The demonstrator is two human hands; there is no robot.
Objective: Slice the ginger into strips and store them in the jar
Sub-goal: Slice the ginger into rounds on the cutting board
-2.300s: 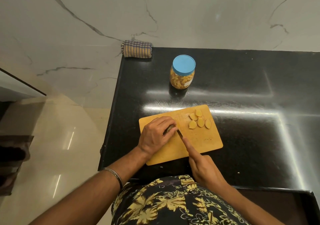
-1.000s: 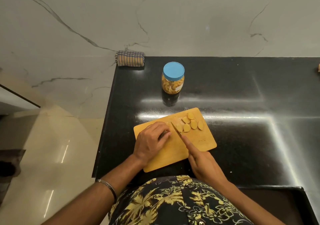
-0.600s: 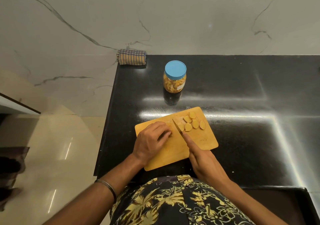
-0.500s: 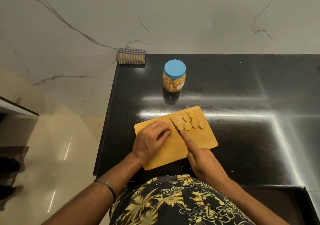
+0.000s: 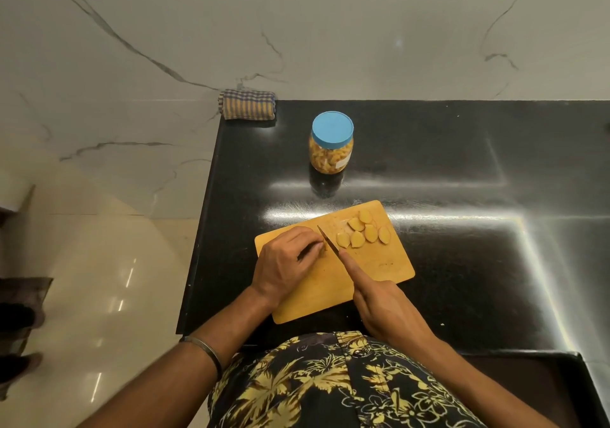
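Observation:
A wooden cutting board (image 5: 389, 269) lies on the black counter. Several yellow ginger slices (image 5: 361, 233) sit in a cluster near its far right corner. My left hand (image 5: 285, 264) curls over a small piece of ginger (image 5: 324, 247) on the board, which its fingers mostly hide. My right hand (image 5: 384, 305) grips a knife (image 5: 328, 241), index finger stretched along the spine, the blade set just right of my left fingertips. A clear jar (image 5: 331, 143) with a blue lid stands behind the board, lid on, yellow pieces inside.
A folded checked cloth (image 5: 248, 104) lies at the counter's (image 5: 462, 170) far left corner against the marble wall. The counter's left edge drops to a pale tiled floor. A dark raised edge runs along the near right side.
The knife swept a fresh slice over to the cluster on the right, then came back beside my left fingertips. My left hand has stayed on the ginger piece.

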